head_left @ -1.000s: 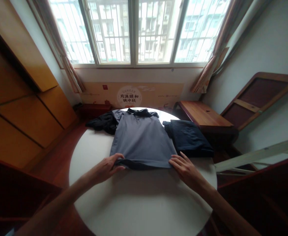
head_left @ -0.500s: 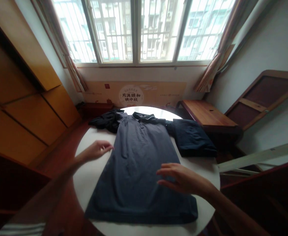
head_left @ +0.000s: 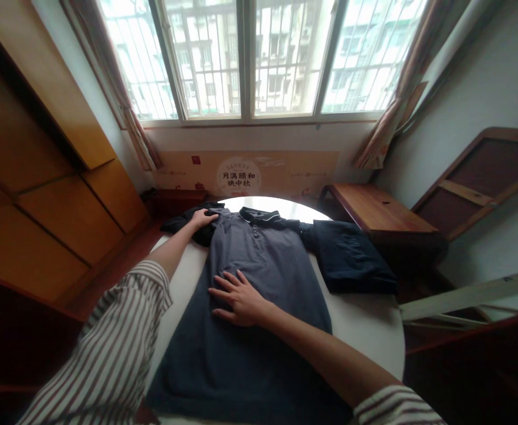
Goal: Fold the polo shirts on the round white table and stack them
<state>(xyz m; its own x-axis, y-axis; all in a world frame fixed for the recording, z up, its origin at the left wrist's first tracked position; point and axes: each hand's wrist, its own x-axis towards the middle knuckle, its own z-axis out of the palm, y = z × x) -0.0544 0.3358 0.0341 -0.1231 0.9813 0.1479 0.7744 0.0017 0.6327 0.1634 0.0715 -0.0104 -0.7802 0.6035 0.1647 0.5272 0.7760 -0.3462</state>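
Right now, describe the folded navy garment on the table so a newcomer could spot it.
Under the barred window stands a round white table. A dark polo shirt lies spread across it, and the garment sits to its right in this view. It is the neatly folded one, unlike the crumpled black cloth left of the shirt.

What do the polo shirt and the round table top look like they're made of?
The polo shirt looks like a soft, matte knit, judging by its limp drape and fine creases; the exact fibre can't be told. The round table top looks like smooth white laminate or painted board, with a glossy sheen where window light reflects near its far edge.
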